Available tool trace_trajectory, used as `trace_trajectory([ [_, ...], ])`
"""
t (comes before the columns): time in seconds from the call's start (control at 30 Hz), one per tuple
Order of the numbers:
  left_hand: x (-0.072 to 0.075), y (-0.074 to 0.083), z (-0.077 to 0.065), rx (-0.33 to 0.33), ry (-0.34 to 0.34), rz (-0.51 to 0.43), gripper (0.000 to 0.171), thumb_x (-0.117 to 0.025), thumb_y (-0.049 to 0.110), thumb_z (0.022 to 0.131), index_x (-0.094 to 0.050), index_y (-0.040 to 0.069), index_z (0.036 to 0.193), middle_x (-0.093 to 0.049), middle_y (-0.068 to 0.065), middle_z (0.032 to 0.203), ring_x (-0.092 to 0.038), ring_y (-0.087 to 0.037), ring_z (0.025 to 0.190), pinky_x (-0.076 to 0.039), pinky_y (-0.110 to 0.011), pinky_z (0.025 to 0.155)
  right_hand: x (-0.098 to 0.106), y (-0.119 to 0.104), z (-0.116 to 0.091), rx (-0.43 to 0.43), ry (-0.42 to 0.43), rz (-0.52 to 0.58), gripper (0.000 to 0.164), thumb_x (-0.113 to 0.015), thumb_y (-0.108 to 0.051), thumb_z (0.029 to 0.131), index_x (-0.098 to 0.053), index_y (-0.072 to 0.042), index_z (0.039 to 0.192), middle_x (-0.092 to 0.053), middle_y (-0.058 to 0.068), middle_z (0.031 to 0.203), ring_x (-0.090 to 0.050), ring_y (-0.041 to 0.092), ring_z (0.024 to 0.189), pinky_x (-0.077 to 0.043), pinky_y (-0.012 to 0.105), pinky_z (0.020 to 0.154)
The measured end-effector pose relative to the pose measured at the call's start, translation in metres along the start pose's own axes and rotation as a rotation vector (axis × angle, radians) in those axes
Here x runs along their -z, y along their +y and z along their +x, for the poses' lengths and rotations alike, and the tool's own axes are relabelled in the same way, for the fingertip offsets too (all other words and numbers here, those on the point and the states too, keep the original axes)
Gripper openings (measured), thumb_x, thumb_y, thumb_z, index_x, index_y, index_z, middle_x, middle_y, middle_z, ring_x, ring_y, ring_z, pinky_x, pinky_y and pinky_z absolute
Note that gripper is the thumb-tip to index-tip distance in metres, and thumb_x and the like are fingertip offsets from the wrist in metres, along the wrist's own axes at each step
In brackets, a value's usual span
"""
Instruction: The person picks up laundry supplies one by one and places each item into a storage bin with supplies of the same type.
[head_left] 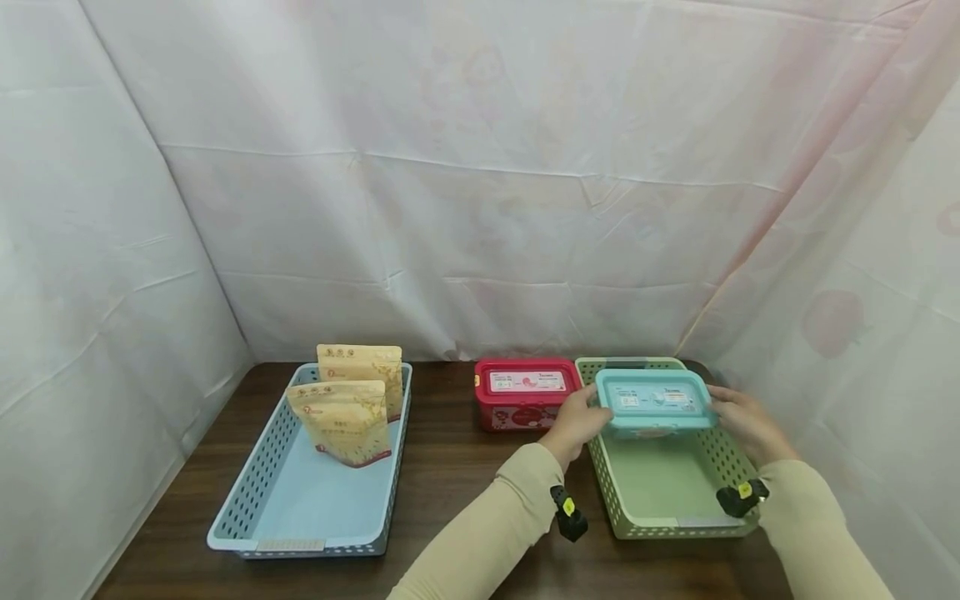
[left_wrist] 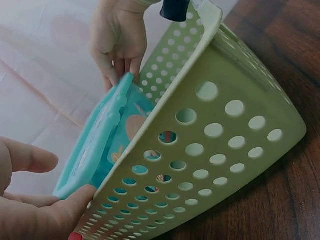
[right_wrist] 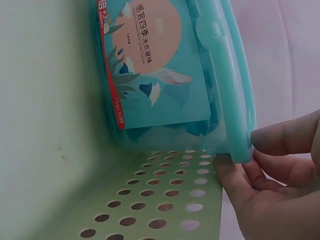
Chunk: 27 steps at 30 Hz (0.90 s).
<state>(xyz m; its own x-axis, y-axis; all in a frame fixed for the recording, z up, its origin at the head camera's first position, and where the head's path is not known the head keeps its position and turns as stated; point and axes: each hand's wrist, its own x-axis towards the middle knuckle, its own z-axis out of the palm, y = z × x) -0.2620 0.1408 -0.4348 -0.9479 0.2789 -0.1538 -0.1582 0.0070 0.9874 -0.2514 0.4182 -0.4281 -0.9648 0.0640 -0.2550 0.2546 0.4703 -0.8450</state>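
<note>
A teal lidded box of laundry pods (head_left: 656, 402) is at the far end of the green basket (head_left: 652, 479), its body below the rim level in the right wrist view. My left hand (head_left: 577, 423) grips the lid's left end, with the thumb (left_wrist: 77, 200) against its edge. At the opposite end, my right hand (head_left: 750, 423) pinches the lid's rim between thumb and fingers, as the right wrist view (right_wrist: 280, 180) shows close up. Printed artwork covers the side of the box (right_wrist: 155, 65) facing that camera.
A red lidded box (head_left: 525, 400) stands just left of the green basket. Farther left on the dark wooden table (head_left: 442, 492) is a blue basket (head_left: 318, 508) holding two tan pouches (head_left: 345, 421). White curtains (head_left: 450, 208) enclose the back and sides.
</note>
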Motion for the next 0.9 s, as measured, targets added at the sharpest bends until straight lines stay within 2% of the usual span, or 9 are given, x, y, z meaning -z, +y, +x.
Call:
trace_trajectory([
  [0.1,0.0,0.0,0.0,0.003,-0.005,0.01,0.059,-0.062,-0.001,0.092,-0.047,0.003,0.148,-0.049,-0.013,0.146,-0.046,-0.026,0.132,-0.045,-0.044,0.105,0.001,-0.001,0.001,-0.011,0.01,-0.029,0.058,-0.03,-0.016,0.108,-0.009,0.012,0.154,-0.016,0.041,0.153,-0.026,0.045,0.134,-0.04,0.049,0.098],
  [0.27,-0.001,-0.002,0.001,-0.009,-0.031,-0.01,0.058,-0.061,-0.001,0.092,-0.046,0.003,0.149,-0.052,-0.013,0.144,-0.05,-0.026,0.13,-0.045,-0.044,0.105,0.002,-0.003,0.004,-0.022,0.02,-0.056,0.058,-0.034,-0.015,0.106,-0.013,0.012,0.154,-0.024,0.04,0.15,-0.036,0.042,0.128,-0.046,0.044,0.093],
  [0.47,0.0,-0.007,0.004,-0.033,-0.091,-0.042,0.059,-0.058,-0.001,0.096,-0.04,0.001,0.151,-0.053,-0.012,0.144,-0.048,-0.028,0.134,-0.043,-0.043,0.107,0.002,-0.005,0.008,0.003,0.024,-0.122,0.059,-0.035,-0.01,0.102,-0.015,0.016,0.151,-0.026,0.042,0.148,-0.035,0.044,0.127,-0.043,0.047,0.096],
  [0.63,0.001,-0.008,0.004,-0.029,-0.093,-0.042,0.06,-0.059,0.001,0.096,-0.038,0.001,0.152,-0.051,-0.013,0.146,-0.047,-0.028,0.136,-0.043,-0.042,0.107,0.002,-0.008,0.008,-0.012,0.031,-0.132,0.061,-0.036,-0.011,0.101,-0.016,0.015,0.152,-0.027,0.043,0.147,-0.038,0.043,0.124,-0.046,0.046,0.094],
  [0.9,0.0,-0.011,0.002,-0.036,-0.096,-0.044,0.06,-0.059,0.001,0.096,-0.039,0.001,0.152,-0.051,-0.012,0.146,-0.046,-0.027,0.136,-0.043,-0.043,0.108,0.003,-0.008,0.009,-0.018,0.042,-0.132,0.062,-0.038,-0.011,0.099,-0.017,0.011,0.154,-0.009,0.043,0.153,-0.019,0.051,0.138,-0.035,0.057,0.104],
])
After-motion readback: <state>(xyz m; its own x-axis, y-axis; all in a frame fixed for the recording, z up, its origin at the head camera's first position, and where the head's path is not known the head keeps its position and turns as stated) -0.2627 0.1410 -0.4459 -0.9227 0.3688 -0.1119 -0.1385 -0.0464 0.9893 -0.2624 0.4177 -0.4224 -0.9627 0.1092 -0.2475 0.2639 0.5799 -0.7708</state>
